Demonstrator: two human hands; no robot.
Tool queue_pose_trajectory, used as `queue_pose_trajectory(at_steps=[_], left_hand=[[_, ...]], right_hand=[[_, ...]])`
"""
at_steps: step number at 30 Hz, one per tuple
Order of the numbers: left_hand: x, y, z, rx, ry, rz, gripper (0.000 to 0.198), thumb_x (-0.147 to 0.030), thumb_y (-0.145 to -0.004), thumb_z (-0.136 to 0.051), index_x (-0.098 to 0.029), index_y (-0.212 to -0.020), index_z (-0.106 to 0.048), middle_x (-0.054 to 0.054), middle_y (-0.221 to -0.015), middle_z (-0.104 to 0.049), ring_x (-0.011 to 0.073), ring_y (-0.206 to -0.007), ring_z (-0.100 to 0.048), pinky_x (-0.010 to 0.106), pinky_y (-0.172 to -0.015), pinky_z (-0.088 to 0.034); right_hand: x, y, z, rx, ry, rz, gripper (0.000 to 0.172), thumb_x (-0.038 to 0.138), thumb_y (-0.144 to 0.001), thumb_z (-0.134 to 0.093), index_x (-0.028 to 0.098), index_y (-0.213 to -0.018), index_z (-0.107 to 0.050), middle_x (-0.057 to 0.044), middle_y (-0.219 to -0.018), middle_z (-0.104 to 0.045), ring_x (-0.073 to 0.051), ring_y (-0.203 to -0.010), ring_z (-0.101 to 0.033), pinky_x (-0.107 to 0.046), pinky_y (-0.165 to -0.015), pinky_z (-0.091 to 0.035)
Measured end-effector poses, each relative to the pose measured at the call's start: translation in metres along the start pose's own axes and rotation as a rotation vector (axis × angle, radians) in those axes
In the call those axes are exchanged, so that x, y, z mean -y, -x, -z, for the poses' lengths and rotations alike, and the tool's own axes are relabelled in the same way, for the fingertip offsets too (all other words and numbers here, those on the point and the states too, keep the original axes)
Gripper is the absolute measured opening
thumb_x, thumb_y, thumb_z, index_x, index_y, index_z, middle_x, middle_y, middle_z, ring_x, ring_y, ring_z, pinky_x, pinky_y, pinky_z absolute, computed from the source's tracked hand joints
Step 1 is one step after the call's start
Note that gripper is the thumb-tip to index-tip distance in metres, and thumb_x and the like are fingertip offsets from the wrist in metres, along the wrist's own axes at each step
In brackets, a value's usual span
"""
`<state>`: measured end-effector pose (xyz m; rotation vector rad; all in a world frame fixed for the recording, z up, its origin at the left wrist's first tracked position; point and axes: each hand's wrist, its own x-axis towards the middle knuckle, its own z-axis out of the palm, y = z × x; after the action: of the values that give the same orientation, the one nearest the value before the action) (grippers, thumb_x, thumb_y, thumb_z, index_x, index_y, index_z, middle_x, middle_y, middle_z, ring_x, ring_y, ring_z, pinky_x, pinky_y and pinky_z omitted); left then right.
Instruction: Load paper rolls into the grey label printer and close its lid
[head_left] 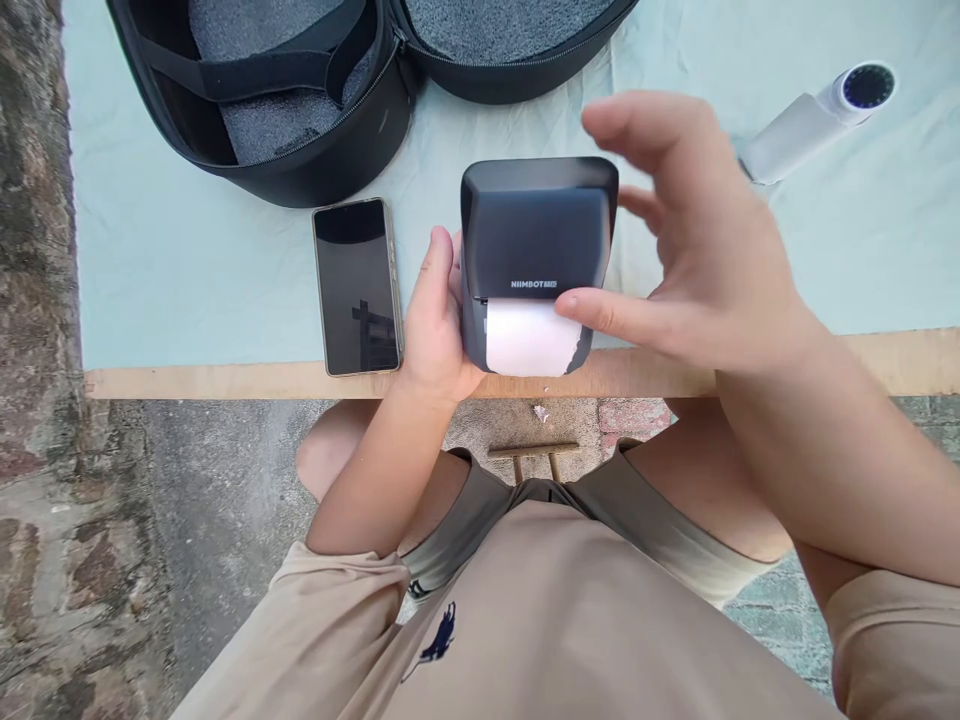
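A small dark label printer (536,235) marked NIIMBOT stands at the table's front edge, with a strip of white paper (529,340) coming out of its slot. My left hand (435,320) grips the printer's left side, fingers wrapped round it. Over the printer's right side hovers my right hand (690,240), fingers spread and curved. Its thumb tip touches the paper's torn right edge.
A black smartphone (357,287) lies face up left of the printer. An open black zip case (300,90) with grey lining sits at the back. A white cylindrical device (817,120) lies at the far right. The table (187,260) has a pale cloth and a wooden front edge.
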<state>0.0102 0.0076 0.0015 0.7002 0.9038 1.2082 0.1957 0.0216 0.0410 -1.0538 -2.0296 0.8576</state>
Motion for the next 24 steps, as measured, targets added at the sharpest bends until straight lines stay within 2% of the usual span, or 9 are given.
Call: queue_pose_trajectory(at_steps=[2,5,9,11,14,16,19,22,24], left_hand=[[0.000,0.000,0.002,0.020,0.058,-0.037,0.037,-0.047,-0.098,-0.040,-0.020,-0.094,-0.064,0.005,-0.116,-0.068,0.0287,-0.151,-0.038,0.046,-0.119,-0.045],[0.001,-0.001,0.005,0.113,0.098,-0.024,0.034,-0.045,-0.098,-0.042,-0.021,-0.089,-0.064,0.004,-0.111,-0.070,0.0272,-0.152,-0.036,0.045,-0.121,-0.044],[0.000,0.000,0.006,0.195,0.085,0.055,0.041,-0.052,-0.098,-0.039,-0.022,-0.096,-0.066,0.005,-0.124,-0.069,0.0277,-0.149,-0.043,0.044,-0.120,-0.044],[0.000,0.001,0.005,0.187,0.077,0.072,0.044,-0.055,-0.097,-0.038,-0.021,-0.098,-0.067,0.005,-0.125,-0.069,0.0279,-0.146,-0.047,0.045,-0.120,-0.044],[0.002,0.001,0.003,0.157,0.101,0.060,0.047,-0.055,-0.098,-0.037,-0.020,-0.098,-0.068,0.004,-0.120,-0.071,0.0279,-0.144,-0.050,0.044,-0.120,-0.044],[0.004,0.000,0.001,0.152,0.112,0.052,0.047,-0.055,-0.098,-0.037,-0.021,-0.100,-0.069,0.005,-0.116,-0.073,0.0286,-0.144,-0.049,0.045,-0.118,-0.046],[0.005,0.000,0.001,0.137,0.074,0.050,0.051,-0.060,-0.097,-0.037,-0.021,-0.103,-0.069,0.007,-0.112,-0.073,0.0303,-0.146,-0.046,0.046,-0.113,-0.050],[0.005,0.002,0.001,0.119,0.012,0.064,0.057,-0.066,-0.094,-0.037,-0.021,-0.110,-0.067,0.009,-0.115,-0.071,0.0319,-0.147,-0.045,0.047,-0.110,-0.052],[0.004,0.003,0.002,0.115,-0.013,0.067,0.057,-0.068,-0.093,-0.039,-0.023,-0.114,-0.066,0.009,-0.117,-0.070,0.0319,-0.146,-0.045,0.046,-0.109,-0.053]], right_hand=[[0.006,-0.001,0.001,-0.118,0.103,0.004,0.061,0.058,-0.083,-0.066,0.033,-0.136,-0.048,0.000,-0.144,-0.048,-0.026,-0.133,-0.048,-0.039,-0.097,-0.056],[0.019,-0.005,0.000,-0.291,0.213,-0.069,0.050,0.064,-0.086,-0.060,0.031,-0.124,-0.056,0.001,-0.132,-0.054,-0.021,-0.105,-0.062,-0.036,-0.081,-0.057],[0.031,-0.014,-0.003,-0.375,0.188,-0.214,0.024,0.049,-0.095,-0.053,0.030,-0.109,-0.057,0.004,-0.125,-0.054,-0.008,-0.076,-0.063,-0.027,-0.057,-0.051],[0.029,-0.018,-0.004,-0.394,0.031,-0.151,0.014,0.039,-0.097,-0.052,0.028,-0.105,-0.055,0.005,-0.122,-0.052,-0.004,-0.074,-0.064,-0.022,-0.051,-0.050],[0.019,-0.020,-0.001,-0.407,-0.140,-0.029,0.014,0.036,-0.096,-0.056,0.025,-0.097,-0.048,0.000,-0.114,-0.051,-0.008,-0.094,-0.068,-0.020,-0.052,-0.052],[0.016,-0.018,0.002,-0.403,-0.115,-0.048,0.017,0.036,-0.094,-0.058,0.025,-0.090,-0.046,-0.001,-0.104,-0.052,-0.012,-0.097,-0.067,-0.024,-0.057,-0.055],[0.018,-0.013,0.005,-0.384,0.073,-0.101,0.016,0.036,-0.094,-0.056,0.025,-0.083,-0.051,-0.002,-0.088,-0.055,-0.015,-0.081,-0.063,-0.035,-0.070,-0.057],[0.023,-0.012,0.003,-0.188,0.334,-0.028,0.009,0.032,-0.090,-0.057,0.024,-0.086,-0.060,-0.001,-0.085,-0.062,-0.016,-0.071,-0.059,-0.039,-0.071,-0.054],[0.023,-0.012,0.001,-0.052,0.501,-0.059,0.011,0.027,-0.086,-0.057,0.025,-0.094,-0.064,0.000,-0.083,-0.063,-0.015,-0.066,-0.056,-0.039,-0.070,-0.051]])
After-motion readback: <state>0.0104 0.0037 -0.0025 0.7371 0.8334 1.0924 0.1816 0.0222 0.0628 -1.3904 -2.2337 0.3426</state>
